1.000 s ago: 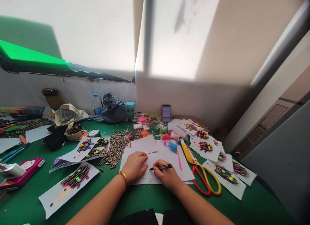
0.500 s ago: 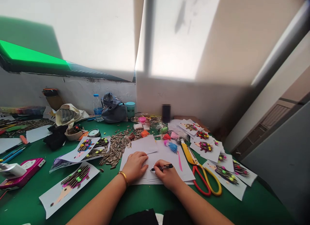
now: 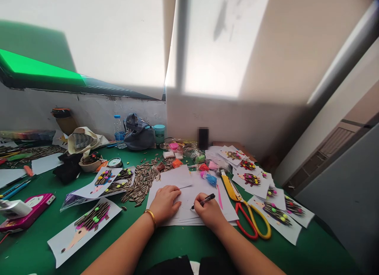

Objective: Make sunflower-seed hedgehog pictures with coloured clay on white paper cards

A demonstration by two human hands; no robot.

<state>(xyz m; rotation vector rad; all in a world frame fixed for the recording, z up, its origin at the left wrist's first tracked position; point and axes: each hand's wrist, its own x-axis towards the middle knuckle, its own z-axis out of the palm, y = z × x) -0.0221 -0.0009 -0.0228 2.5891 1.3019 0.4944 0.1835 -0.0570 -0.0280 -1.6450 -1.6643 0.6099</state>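
Observation:
My left hand (image 3: 166, 204), a gold bangle at its wrist, lies with spread fingers on the white paper (image 3: 186, 216). My right hand (image 3: 209, 211) grips a black pen (image 3: 207, 200), its tip down at the paper just right of my left fingers. Faint lines show on the sheet near the tip. A smaller white sheet (image 3: 177, 176) lies above my left hand. At the paper's right side are a blue clay lump (image 3: 211, 180) and a pink plastic tool (image 3: 219, 197).
Red-and-yellow scissors (image 3: 251, 221) and a yellow cutter (image 3: 230, 188) lie right of the paper. Sunflower seeds (image 3: 140, 184) are heaped at its left. Hedgehog pictures (image 3: 85, 229) lie on both sides. Behind stand a bottle (image 3: 119, 133), a grey bag (image 3: 139, 137) and a teal cup (image 3: 159, 133).
My right hand has moved slightly right with the pen, which now points more steeply up to the right. My left hand has stayed in place.

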